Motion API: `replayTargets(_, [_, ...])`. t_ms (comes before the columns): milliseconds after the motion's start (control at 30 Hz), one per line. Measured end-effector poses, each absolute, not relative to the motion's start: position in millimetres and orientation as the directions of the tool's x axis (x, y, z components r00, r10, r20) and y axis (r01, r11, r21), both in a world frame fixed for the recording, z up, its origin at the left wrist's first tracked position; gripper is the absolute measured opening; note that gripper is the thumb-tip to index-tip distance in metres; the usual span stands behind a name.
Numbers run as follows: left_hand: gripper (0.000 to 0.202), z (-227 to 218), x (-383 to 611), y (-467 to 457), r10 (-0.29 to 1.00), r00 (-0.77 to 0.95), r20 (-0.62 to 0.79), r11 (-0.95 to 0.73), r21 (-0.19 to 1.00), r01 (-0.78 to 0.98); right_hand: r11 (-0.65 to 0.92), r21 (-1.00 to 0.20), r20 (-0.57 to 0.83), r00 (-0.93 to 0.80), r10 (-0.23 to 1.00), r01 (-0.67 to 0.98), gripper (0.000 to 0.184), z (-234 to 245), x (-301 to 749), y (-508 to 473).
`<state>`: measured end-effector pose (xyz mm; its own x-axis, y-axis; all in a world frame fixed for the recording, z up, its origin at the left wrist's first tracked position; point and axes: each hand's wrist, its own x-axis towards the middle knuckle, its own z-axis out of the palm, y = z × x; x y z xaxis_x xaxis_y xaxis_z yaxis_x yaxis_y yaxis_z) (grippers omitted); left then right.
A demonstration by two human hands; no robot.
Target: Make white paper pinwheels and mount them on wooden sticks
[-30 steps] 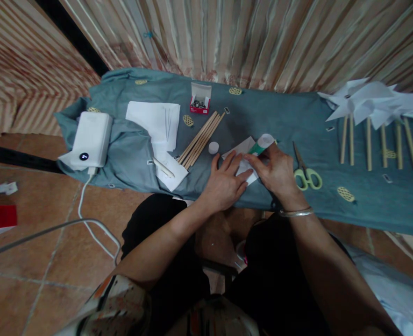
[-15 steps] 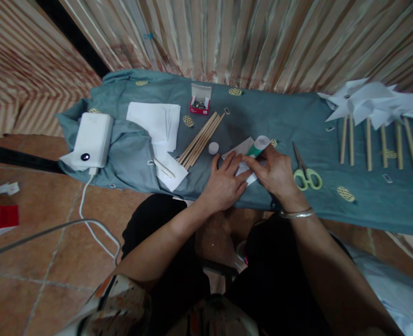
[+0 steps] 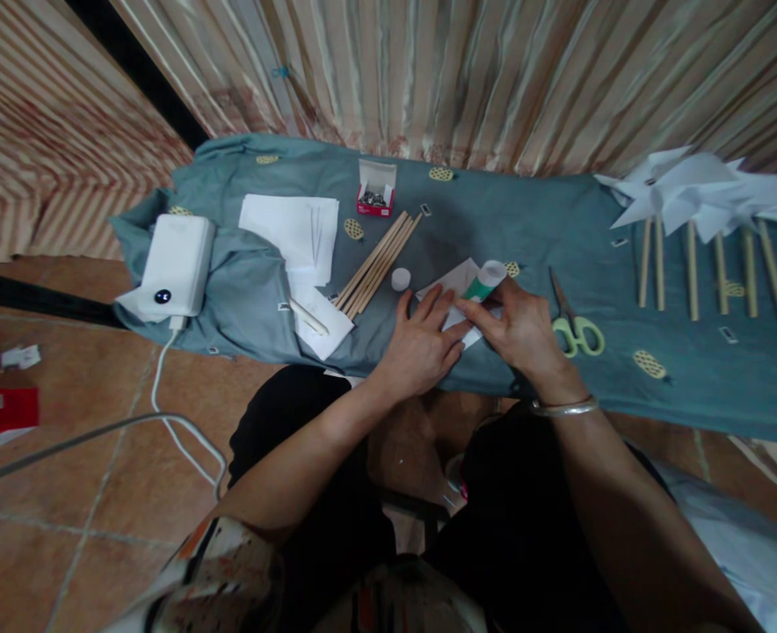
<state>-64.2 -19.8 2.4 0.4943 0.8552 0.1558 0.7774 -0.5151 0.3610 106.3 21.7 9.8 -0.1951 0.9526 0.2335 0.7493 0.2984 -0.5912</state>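
A piece of white paper (image 3: 457, 276) with folded edges lies at the front of the cloth-covered table. My left hand (image 3: 421, 345) presses on it with fingers stretched out and apart. In my right hand (image 3: 520, 330) is a green and white glue stick (image 3: 485, 280), tilted over the paper; its lower end is hidden by my fingers. A small white cap (image 3: 401, 280) stands beside my left fingertips. Wooden sticks (image 3: 379, 264) lie in a bundle to the left, and green-handled scissors (image 3: 577, 327) rest just right of my right hand.
Paper pinwheels (image 3: 698, 193) on sticks lie at the right. A red box (image 3: 375, 198) of small metal pieces stands at the back. Stacked paper sheets (image 3: 289, 233), a white pen (image 3: 309, 316) and a power bank (image 3: 178, 264) with a cable are on the left.
The view has shifted very slightly. Both hands stay at the paper, the glue stick still in the right one, with hardly any visible movement.
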Motion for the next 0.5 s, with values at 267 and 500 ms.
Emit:
replayTargets(267, [0.036,2,-65,-19,0.851,0.498,0.167,-0.524,0.345,0.779,0.105,-0.915,0.144,0.072,0.987,0.390,0.034,5,126,26])
replayTargets(500, [0.037,-1,-67,-19,0.844,0.504,0.181,-0.535,0.340,0.774,0.000,-0.999,0.006,0.191,0.982,0.032,0.042,-5,136,36])
